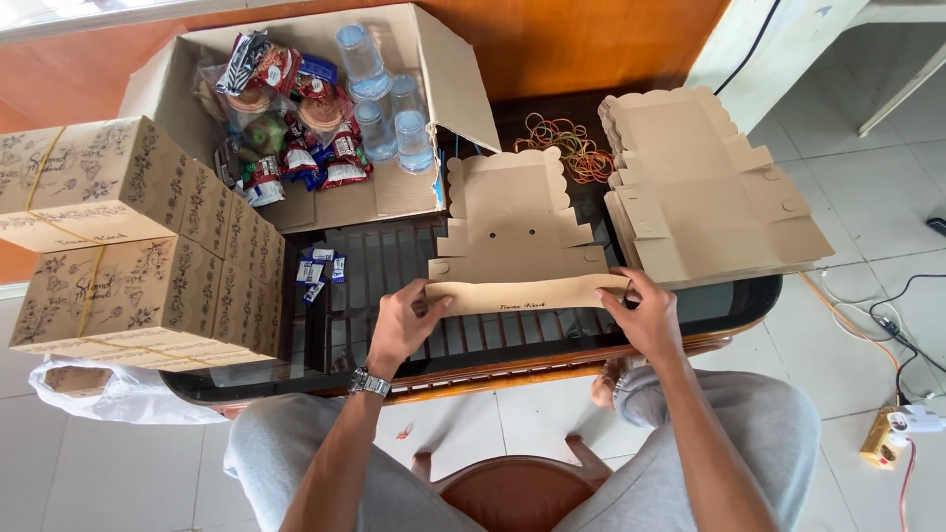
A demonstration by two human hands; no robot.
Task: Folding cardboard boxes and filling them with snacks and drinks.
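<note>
Home room doubling as small snack-box packing spot. Evidence: white tiled floor [867, 187], orange-brown wall behind, dark glass-topped coffee table [729, 300] with wooden frame, wooden stool under seated person. Extension socket [880, 439] and loose cables on floor. Packing signs: stack of flat kraft box blanks [709, 192], pile of assembled printed boxes [138, 236], open carton [434, 79] of wrapped snacks and sealed water cups [379, 94], rubber bands [567, 143], small sachets [320, 268].

A dark glass-topped table [729, 296] stands on pale floor tiles [867, 197] (daylit) against an orange-brown wooden wall [591, 39].
</note>
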